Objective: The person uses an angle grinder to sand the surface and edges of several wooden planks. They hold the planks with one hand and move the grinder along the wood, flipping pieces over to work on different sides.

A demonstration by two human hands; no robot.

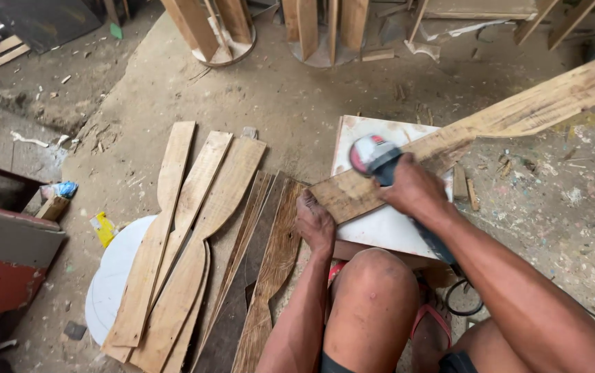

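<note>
On the dusty workshop floor (297, 97), a red cabinet (1, 269) is seen at the far left, cut off by the frame so that its full shape cannot be told. Beside it a round white board (114, 276) is laid flat, and across it a fan of shaped wooden slats (194, 235) is spread, pale ones to the left and darker, rougher ones to the right, apparently set apart by finish. Their lower ends are cut off by the frame's edge.

The left hand (315, 222) is pressed flat, fingers closed down, on the near end of a long wooden plank (518, 114), which is judged to be pinned in this way so that it stays put while being worked. The plank is rested at a slant across a white board (380, 224) serving as a low table, its far end carried up to the right edge of the view. The right hand (411, 188) is wrapped tightly round the body of a grinder (373, 157), whose red and white head is held against the plank's surface just beyond the left hand. The disc itself is hidden beneath the guard, and whether it is spinning cannot be made out. A black cord (460, 297) is trailed behind the bare knee (373, 297). Upright timber pieces (311, 27) are cropped along the top.
</note>
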